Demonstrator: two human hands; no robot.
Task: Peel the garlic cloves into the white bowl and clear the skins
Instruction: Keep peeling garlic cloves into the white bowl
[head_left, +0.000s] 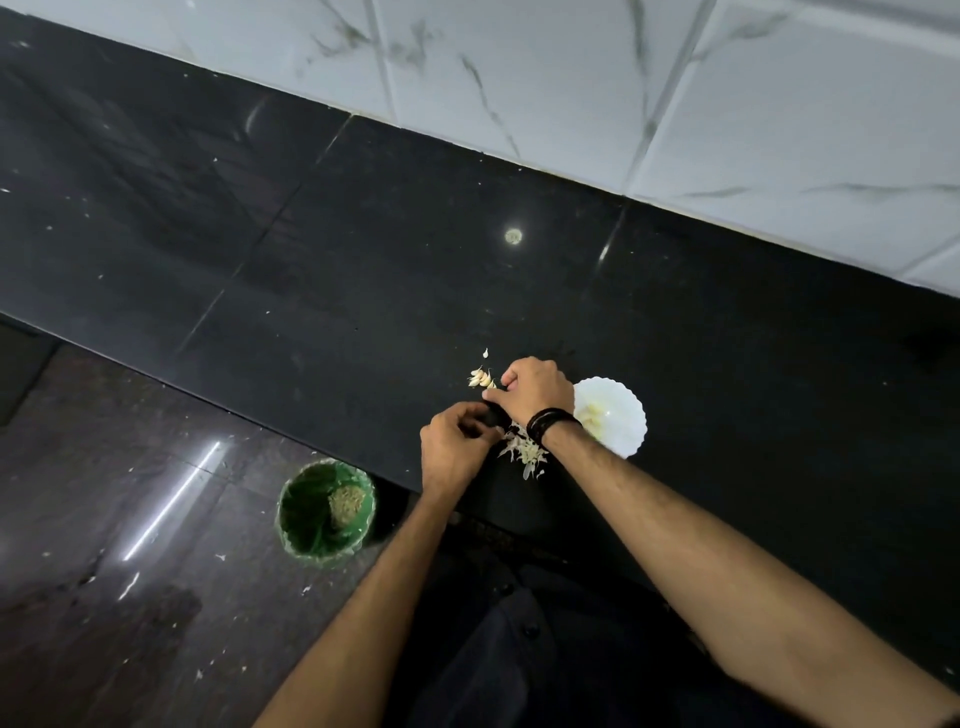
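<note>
Head view
Forearms: both bare, reaching from the lower edge toward the black counter; a dark band circles the right wrist.
Left hand: fingers curled inward, tips drawn together on something small and dark; what it is cannot be told.
Right hand: fingers curled, thumb and forefinger tips meeting just beside the left fingertips; whether they pinch a clove is hidden.
Unpeeled garlic cloves: a small cluster on the counter just beyond the right fingers, with one lone clove a little farther off, its long axis running away from the person, tip pointing to the wall.
Skins: a pale loose heap on the counter directly under the right wrist, near the left fingers.
White bowl: scalloped rim, just right of the right wrist; pale peeled cloves lie inside.
Green bin: on the floor left of the left hand, lined, holding a tan clump of scraps.
</note>
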